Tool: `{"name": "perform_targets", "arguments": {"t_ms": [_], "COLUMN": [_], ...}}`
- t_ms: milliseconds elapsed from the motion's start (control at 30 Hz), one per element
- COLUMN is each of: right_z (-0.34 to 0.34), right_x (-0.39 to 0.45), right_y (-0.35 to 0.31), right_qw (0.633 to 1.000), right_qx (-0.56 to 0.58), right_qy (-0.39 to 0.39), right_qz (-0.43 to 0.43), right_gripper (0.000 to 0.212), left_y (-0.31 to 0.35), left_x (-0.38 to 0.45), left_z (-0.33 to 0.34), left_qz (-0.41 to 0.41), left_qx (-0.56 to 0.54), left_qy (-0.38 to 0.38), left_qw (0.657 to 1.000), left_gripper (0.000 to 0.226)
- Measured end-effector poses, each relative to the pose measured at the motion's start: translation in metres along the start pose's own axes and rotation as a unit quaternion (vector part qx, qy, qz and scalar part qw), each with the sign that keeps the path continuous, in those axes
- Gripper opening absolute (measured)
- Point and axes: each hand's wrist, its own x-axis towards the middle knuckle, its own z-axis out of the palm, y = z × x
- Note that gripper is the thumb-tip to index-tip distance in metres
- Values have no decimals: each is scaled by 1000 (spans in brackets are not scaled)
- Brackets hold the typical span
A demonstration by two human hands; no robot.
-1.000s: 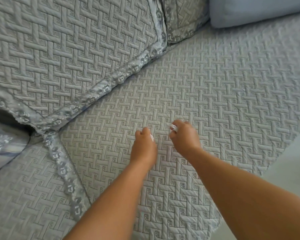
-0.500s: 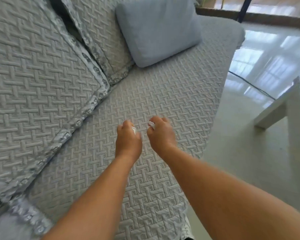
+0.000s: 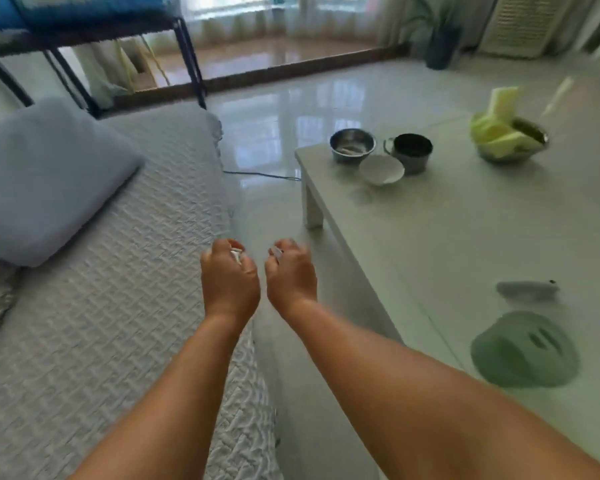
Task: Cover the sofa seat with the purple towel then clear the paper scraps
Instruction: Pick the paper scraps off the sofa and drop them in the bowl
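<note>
My left hand point(image 3: 230, 277) and my right hand point(image 3: 290, 273) are held side by side above the sofa's front edge and the floor gap. Each has its fingers curled round a small white paper scrap: one scrap point(image 3: 236, 253) peeks from the left hand, another point(image 3: 276, 251) from the right. The sofa seat point(image 3: 101, 306) lies to the left, under a grey quilted woven-pattern cover. No purple towel is in view.
A blue-grey cushion point(image 3: 45, 178) lies on the far part of the seat. To the right stands a low white table point(image 3: 447, 244) with a steel bowl point(image 3: 352, 144), a dark mug point(image 3: 412, 152), a white bowl point(image 3: 381, 169), a bowl of green things point(image 3: 506, 138) and a green lid point(image 3: 523, 348).
My view has swung right from the sofa seat toward the floor and table. Both hands have moved right with it, off the seat, still holding the scraps.
</note>
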Motion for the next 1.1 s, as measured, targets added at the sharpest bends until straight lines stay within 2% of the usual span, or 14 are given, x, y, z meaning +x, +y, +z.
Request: {"name": "perform_targets", "arguments": {"t_ms": [167, 267, 400, 600, 767, 900, 1000, 1100], "right_z": [-110, -161, -219, -284, -306, -306, -306, -306], "right_x": [25, 31, 31, 12, -10, -21, -22, -21], "right_y": [65, 100, 151, 242, 314, 349, 362, 366], "right_qw": [991, 983, 973, 951, 941, 941, 943, 944], "right_qx": [4, 6, 27, 32, -2, -6, -10, -11], "right_qy": [121, 166, 198, 239, 206, 162, 133, 133], "right_qz": [54, 82, 119, 195, 270, 298, 304, 301], "right_gripper": [24, 22, 21, 19, 20, 25, 33, 39], "left_y": [95, 136, 178, 209, 213, 207, 204, 203], "left_x": [-19, -40, -79, -150, -199, -223, -229, -231], "left_z": [92, 140, 201, 283, 336, 359, 368, 375], "left_qz": [80, 116, 152, 138, 67, 4, -14, -31], "left_qx": [-24, -30, -42, -15, 5, 9, 24, 13], "left_qy": [-70, -107, -163, -269, -349, -413, -434, -432], "left_qw": [994, 987, 974, 953, 935, 911, 901, 901], "left_gripper": [15, 13, 15, 15, 14, 42, 55, 50]}}
